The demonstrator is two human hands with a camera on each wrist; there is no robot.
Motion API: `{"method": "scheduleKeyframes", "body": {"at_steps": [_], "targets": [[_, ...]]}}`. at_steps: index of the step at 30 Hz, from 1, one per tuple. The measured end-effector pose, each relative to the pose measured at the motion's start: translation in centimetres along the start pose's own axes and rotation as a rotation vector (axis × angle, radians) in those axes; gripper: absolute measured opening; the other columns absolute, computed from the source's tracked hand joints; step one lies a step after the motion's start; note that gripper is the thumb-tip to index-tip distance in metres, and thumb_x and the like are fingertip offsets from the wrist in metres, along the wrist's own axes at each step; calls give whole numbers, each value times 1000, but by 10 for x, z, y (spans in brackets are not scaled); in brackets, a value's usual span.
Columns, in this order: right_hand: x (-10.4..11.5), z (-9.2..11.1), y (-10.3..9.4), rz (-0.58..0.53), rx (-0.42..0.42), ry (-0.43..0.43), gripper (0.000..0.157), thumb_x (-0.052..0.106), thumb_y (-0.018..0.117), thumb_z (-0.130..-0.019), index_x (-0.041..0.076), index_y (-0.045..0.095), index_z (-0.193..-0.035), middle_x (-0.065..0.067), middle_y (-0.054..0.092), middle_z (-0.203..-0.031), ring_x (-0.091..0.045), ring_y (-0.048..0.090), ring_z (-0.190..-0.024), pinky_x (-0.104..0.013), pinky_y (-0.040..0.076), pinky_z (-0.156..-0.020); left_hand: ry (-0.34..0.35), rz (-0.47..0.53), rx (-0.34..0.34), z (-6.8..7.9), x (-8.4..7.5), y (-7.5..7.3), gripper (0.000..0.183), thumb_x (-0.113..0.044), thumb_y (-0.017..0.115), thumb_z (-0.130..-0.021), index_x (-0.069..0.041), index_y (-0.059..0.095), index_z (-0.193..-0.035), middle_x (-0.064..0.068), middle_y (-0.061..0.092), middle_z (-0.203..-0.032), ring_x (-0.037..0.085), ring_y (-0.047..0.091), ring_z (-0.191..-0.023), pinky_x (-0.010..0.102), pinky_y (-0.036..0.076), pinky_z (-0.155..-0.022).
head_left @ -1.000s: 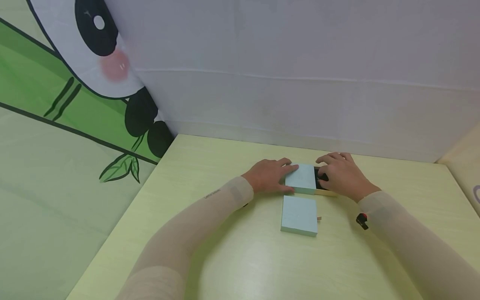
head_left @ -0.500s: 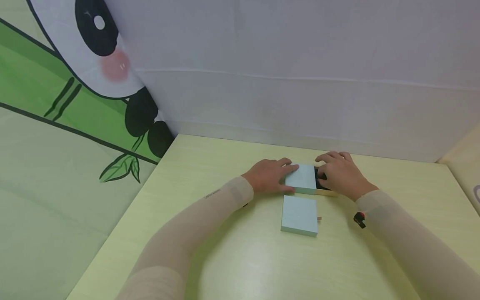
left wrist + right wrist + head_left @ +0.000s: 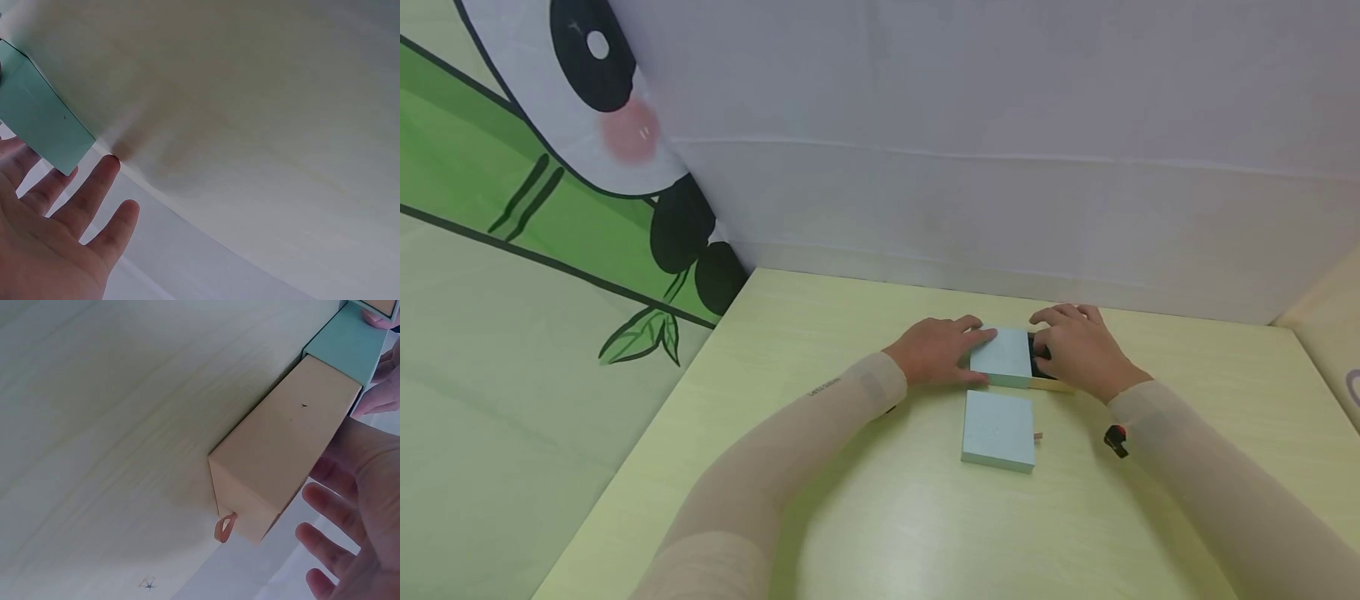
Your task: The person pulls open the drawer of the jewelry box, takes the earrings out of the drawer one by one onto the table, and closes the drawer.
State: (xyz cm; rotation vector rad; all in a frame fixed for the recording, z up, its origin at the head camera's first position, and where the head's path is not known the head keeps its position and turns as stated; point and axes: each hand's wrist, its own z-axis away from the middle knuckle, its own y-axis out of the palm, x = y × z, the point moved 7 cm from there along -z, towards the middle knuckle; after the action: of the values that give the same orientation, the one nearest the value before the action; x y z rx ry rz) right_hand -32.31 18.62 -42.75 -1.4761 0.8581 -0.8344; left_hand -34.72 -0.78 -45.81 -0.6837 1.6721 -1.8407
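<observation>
A pale mint-green drawer box (image 3: 1002,353) lies on the table near its back edge, its tan drawer (image 3: 284,428) pulled partly out to the right. My left hand (image 3: 936,352) holds the box's left end, thumb at the front side and index finger over the top. Fingertips of this hand show beside the green sleeve in the left wrist view. Thumb and index finger of my right hand (image 3: 1084,352) reach into the drawer's dark interior, while the other fingers extend past its far wall. I cannot tell whether they pinch something inside.
A second mint-green box (image 3: 997,431) with a small tan tab lies closed just in front of the first one. The pale wooden table (image 3: 880,517) meets a light cloth wall (image 3: 1000,217) at the back. A printed panda cloth (image 3: 587,217) hangs on the left.
My right hand has shifted very slightly to the left, its fingers still in the drawer. The left hand and both boxes look unmoved.
</observation>
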Motion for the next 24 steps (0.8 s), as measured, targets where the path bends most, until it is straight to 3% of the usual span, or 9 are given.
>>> {"method": "scheduleKeyframes", "body": {"at_steps": [11, 24], "targets": [[-5, 1, 8, -36, -64, -21, 13, 10, 86, -99, 17, 85, -88, -18, 78, -149, -50, 65, -147, -74, 46, -124, 0, 5, 6, 1, 0, 0, 91, -79, 66, -111, -33, 42, -185, 0, 53, -183, 24, 78, -143, 42, 62, -123], [0, 0, 5, -5, -34, -13, 13, 11, 84, -102, 16, 85, -90, -15, 77, -153, -46, 63, -153, -73, 44, -128, -4, -12, 21, -5, 3, 7, 93, -82, 65, -110, -34, 40, -186, -1, 52, -184, 23, 77, -145, 41, 63, -124]]}}
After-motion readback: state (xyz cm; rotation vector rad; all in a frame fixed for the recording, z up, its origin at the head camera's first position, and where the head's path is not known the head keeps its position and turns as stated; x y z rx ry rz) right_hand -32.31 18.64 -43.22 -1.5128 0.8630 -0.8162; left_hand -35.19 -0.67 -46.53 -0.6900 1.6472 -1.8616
